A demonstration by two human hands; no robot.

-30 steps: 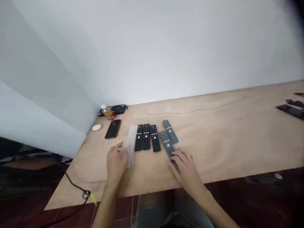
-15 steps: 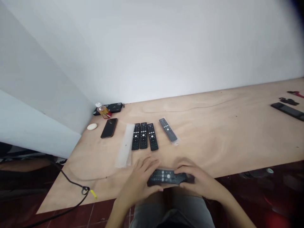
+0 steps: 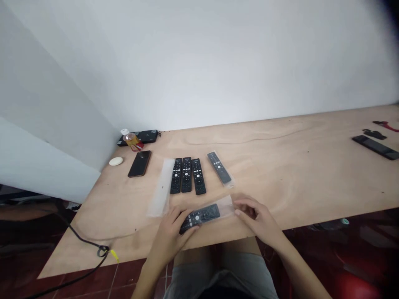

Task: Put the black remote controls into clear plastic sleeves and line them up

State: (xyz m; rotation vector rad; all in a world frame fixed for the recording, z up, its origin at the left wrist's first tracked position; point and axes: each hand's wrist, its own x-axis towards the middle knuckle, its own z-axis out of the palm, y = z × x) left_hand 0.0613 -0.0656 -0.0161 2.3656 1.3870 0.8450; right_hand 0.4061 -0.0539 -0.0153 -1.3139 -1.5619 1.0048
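My left hand (image 3: 173, 231) is closed round the near end of a black remote (image 3: 201, 216) that lies near the front edge of the wooden table (image 3: 296, 174). Its far end sits inside a clear plastic sleeve (image 3: 225, 206). My right hand (image 3: 257, 218) pinches the other end of that sleeve. Behind them three bare black remotes (image 3: 187, 175) lie side by side. A sleeved remote (image 3: 220, 167) lies to their right. An empty clear sleeve (image 3: 161, 192) lies to their left.
At the back left are a black phone (image 3: 140, 163), a small white disc (image 3: 115, 161), a small bottle (image 3: 131, 140) and a black box (image 3: 146, 135). A black cable (image 3: 84, 243) hangs off the left front corner. More dark devices (image 3: 375, 146) lie far right.
Earlier my right hand took a sleeved remote from beside the row and brought it to the front edge. Both hands held it; now the remote is sliding out of its sleeve.
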